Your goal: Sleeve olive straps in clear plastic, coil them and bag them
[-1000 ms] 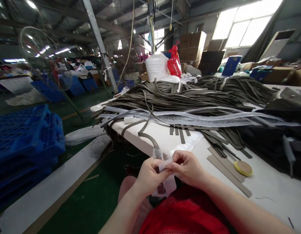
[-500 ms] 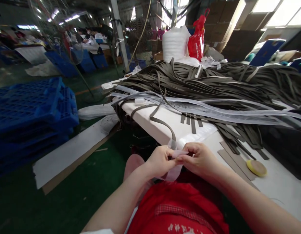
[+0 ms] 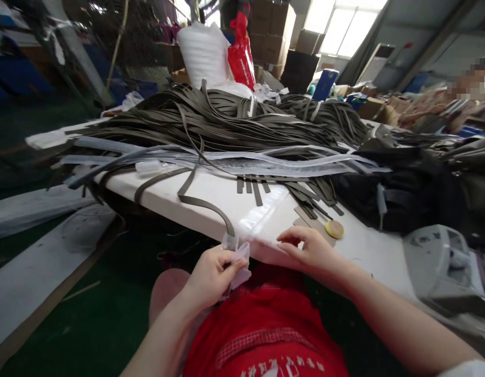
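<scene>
One strap (image 3: 205,202) meets plastic (image 3: 242,255) pinched in the left hand (image 3: 211,275). The right hand (image 3: 315,251), loosely spread, is near the table (image 3: 383,256).

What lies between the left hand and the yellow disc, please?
In the head view: held film, the table edge, the right hand and brown strips.
</scene>
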The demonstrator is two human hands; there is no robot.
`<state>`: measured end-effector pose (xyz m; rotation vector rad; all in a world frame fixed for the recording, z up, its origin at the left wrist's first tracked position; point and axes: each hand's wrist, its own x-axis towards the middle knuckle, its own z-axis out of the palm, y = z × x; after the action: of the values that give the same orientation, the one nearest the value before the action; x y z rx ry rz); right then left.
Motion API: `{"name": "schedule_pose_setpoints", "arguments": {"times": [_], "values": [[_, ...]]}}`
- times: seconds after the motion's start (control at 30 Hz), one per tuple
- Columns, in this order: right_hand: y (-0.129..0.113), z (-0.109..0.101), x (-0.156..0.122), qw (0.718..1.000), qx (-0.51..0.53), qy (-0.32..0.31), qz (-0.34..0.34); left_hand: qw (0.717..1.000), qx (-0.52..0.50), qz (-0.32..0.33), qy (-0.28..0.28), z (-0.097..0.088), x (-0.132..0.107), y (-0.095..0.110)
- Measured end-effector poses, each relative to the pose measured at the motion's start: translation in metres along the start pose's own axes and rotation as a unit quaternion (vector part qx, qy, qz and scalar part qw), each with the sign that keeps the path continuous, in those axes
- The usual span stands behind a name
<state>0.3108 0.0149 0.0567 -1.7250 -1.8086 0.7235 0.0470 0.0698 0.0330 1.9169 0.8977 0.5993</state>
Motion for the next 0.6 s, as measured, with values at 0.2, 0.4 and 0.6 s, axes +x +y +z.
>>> {"name": "schedule_pose_setpoints", "arguments": {"times": [0.2, 0.4, 0.6], "values": [[0.067, -0.054, 0.064, 0.975, -0.152, 0.144, 0.074, 0.997, 0.063, 0.010, 0.032, 0.006, 0.007, -0.006], [0.084, -0.071, 0.169, 0.947, -0.296, 0.108, 0.065, 0.990, 0.119, 0.001, 0.076, -0.001, -0.002, -0.003], [0.078, -0.050, 0.203, 0.944, -0.320, 0.055, 0.064, 0.985, 0.126, -0.004, 0.115, -0.009, -0.015, 0.001]]}}
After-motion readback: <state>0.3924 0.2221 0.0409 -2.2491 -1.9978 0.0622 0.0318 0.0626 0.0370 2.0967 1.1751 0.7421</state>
